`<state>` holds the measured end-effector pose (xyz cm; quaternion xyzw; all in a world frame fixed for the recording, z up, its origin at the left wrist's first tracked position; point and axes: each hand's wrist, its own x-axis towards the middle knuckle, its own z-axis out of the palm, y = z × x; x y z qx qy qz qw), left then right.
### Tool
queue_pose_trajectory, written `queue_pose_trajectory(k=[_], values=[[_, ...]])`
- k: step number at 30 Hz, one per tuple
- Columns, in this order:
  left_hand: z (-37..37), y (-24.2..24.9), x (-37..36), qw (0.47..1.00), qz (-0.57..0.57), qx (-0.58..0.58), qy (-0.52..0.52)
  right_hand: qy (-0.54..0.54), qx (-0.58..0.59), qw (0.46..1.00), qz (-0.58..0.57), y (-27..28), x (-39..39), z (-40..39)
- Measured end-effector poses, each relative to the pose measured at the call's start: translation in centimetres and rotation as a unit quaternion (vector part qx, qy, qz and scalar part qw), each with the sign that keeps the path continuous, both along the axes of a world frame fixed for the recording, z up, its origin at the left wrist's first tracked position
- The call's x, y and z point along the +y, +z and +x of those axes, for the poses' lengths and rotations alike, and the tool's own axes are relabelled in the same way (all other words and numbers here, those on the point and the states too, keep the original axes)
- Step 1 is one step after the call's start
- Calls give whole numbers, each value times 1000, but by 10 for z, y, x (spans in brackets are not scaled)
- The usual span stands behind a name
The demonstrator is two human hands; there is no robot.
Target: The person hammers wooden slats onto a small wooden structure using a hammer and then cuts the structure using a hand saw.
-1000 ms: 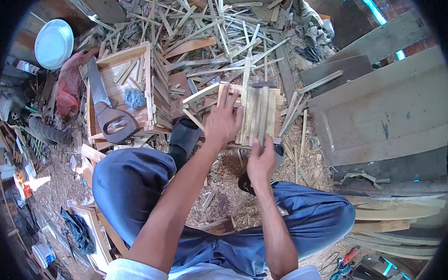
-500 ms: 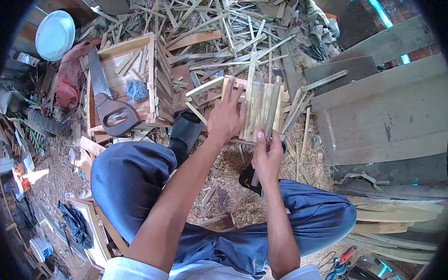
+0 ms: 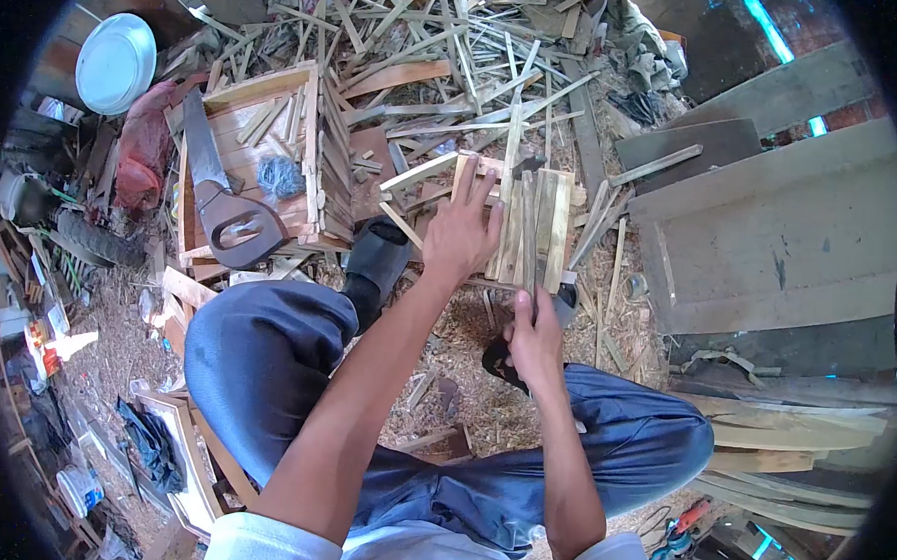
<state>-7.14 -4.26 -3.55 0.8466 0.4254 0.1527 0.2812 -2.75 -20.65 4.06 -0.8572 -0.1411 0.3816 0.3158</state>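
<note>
My right hand (image 3: 536, 346) is closed around the wooden handle of a hammer (image 3: 529, 228). The dark hammer head lies over the far part of a small panel of pale wooden slats (image 3: 559, 225), between my feet. Spread over the panel's left part, my left hand (image 3: 457, 238) has its fingers stretched forward and holds nothing visible. A long thin strip (image 3: 516, 118) reaches away from the panel's far edge. Loose strips (image 3: 420, 172) jut out on its left. Some of the slats are hidden under my left hand and the hammer.
A wooden crate (image 3: 318, 164) at the left holds a handsaw (image 3: 236, 226), short sticks and a blue bundle (image 3: 280, 177). Scrap strips (image 3: 417, 73) pile up at the back. Wide boards (image 3: 781, 229) lean at the right. A power tool (image 3: 680, 530) lies at lower right.
The hammer has swung left, its head now farther left over the slats and its handle lower in my grip. My left hand stays on the panel; the whole view shifted slightly.
</note>
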Motion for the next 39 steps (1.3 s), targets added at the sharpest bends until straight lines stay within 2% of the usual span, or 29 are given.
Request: queue_pose_trajectory(k=[1, 5, 7, 10, 12, 14, 15, 20, 22, 23, 24, 25, 26, 29, 30, 32, 33, 35, 39], values=[[0, 1, 0, 1000, 2, 4, -1, 41, -92, 994, 32, -13, -6, 1], [0, 2, 0, 1000, 4, 4, -1, 39, -67, 997, 0, 7, -4, 1], [0, 0, 0, 1000, 5, -2, 1, 39, -137, 986, 82, 9, -1, -2], [-1, -1, -1, 1000, 4, -5, 1, 38, -170, 984, 45, 6, 6, -12], [2, 3, 0, 1000, 6, -6, 2, 51, -174, 983, 35, -16, 2, -9], [0, 9, -1, 1000, -23, 17, 2, 100, -228, 968, 6, -31, -3, -6], [0, 8, -1, 1000, 11, 26, 5, 82, -205, 975, 25, -27, -2, -3], [0, 4, -1, 1000, -14, 10, 3, 44, -239, 965, 98, -25, 0, -7], [2, 11, 0, 1000, -21, 18, 1, 75, -161, 984, -3, -27, 2, -5], [2, 14, 0, 999, -39, 28, 1, 73, -164, 984, -1, -26, 2, -3], [1, 16, 0, 998, -57, 39, 1, 96, -168, 981, 13, -23, 1, -2], [1, 11, -1, 999, 0, 34, 3, 120, -171, 978, 29, -22, 2, -3], [1, 7, 0, 999, 0, 37, 5, 121, -168, 978, 29, -21, 3, -5], [1, 10, -1, 999, -33, 24, 6, 44, -201, 972, 116, -18, 1, -11], [0, 12, -1, 999, -34, 24, 5, 43, -201, 972, 115, -20, 2, -11], [1, 19, 0, 996, -87, 32, 3, 74, -167, 983, 8, -21, 6, -6], [4, 16, 0, 996, -85, 30, 1, 72, -170, 983, 10, -19, 6, -4], [2, 7, -2, 1000, 6, 25, 10, 97, -172, 979, 48, -19, 6, -4], [1, 9, -2, 999, -11, 32, 7, 36, -186, 975, 118, -25, 2, -6]])
